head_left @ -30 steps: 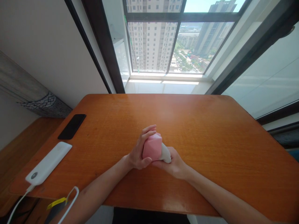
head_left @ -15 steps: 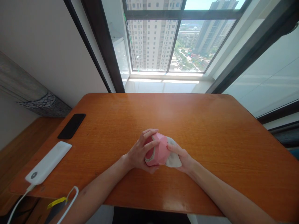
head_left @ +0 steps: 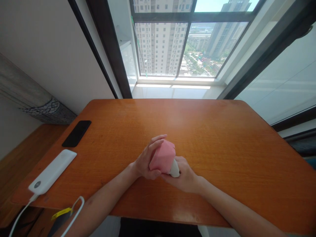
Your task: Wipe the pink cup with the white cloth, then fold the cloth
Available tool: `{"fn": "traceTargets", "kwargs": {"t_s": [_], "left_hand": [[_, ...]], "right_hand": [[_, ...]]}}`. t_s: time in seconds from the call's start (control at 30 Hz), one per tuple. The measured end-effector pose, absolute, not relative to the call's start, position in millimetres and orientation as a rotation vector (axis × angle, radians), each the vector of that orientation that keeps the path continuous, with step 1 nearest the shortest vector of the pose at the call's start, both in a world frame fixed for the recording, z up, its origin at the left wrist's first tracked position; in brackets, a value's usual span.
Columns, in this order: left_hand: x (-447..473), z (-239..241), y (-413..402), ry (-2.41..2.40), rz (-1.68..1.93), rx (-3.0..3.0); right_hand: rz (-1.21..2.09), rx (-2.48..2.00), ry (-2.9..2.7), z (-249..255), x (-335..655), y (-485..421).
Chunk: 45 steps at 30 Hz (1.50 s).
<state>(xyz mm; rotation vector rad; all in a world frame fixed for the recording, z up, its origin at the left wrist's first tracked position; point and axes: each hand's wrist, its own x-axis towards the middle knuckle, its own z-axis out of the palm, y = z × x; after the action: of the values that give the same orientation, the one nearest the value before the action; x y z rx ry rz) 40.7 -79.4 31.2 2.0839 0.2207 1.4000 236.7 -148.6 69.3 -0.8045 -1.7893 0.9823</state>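
Note:
A pink faceted object (head_left: 163, 157) is held over the near middle of the table; I cannot make out its exact kind. My left hand (head_left: 143, 163) grips it from the left, fingers over the top and thumb along the lower side. On the lower right a white cloth (head_left: 174, 169) lies against it, bunched in my right hand (head_left: 186, 177). That hand cups the object's lower right side, its fingertips partly hidden behind the object and cloth.
The brown wooden table (head_left: 222, 138) stands before a window (head_left: 182, 49). To the left lie a black phone (head_left: 76, 133) and a white power bank-like device (head_left: 52, 172) with a white cable (head_left: 21, 214). A yellow tag (head_left: 61, 213) is near my left forearm.
The pink object has turned, so its pale-edged opening no longer shows and a plain pink face does. My right hand has shifted lower and round beneath it, and less cloth is visible.

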Motion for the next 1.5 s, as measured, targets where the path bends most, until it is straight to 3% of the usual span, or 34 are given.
{"fn": "traceTargets", "kwargs": {"t_s": [0.17,0.33,0.5,0.6,0.7,0.8,0.87,1.03,1.17,1.37,1.5], "left_hand": [[37,40,-78,0.200,1.369,2.271],[36,44,-76,0.134,1.355,2.409],[38,42,-78,0.167,1.439,2.405],[38,37,-79,0.215,1.454,2.319],[38,34,-79,0.252,1.441,2.233],[39,33,-80,0.241,1.413,2.202],[39,34,-80,0.223,1.414,2.180],[38,32,-78,0.215,1.400,2.152],[35,32,-75,0.200,1.364,2.266],[36,30,-77,0.239,1.413,2.264],[38,25,-77,0.259,1.434,2.170]], "right_hand": [[1.866,-0.817,-1.034,76,243,-147],[2.104,-0.613,-0.610,77,244,-143],[2.006,-0.706,-0.772,70,247,-144],[1.807,-0.806,-1.196,66,250,-144],[1.324,-0.775,-1.736,65,248,-146],[0.877,-0.697,-1.920,68,242,-147],[0.962,-0.722,-1.867,71,240,-148],[1.806,-0.859,-1.205,80,247,-145],[2.056,-0.671,-0.706,79,250,-142],[1.887,-0.788,-1.057,69,253,-144],[1.237,-0.718,-1.836,72,250,-145]]}}
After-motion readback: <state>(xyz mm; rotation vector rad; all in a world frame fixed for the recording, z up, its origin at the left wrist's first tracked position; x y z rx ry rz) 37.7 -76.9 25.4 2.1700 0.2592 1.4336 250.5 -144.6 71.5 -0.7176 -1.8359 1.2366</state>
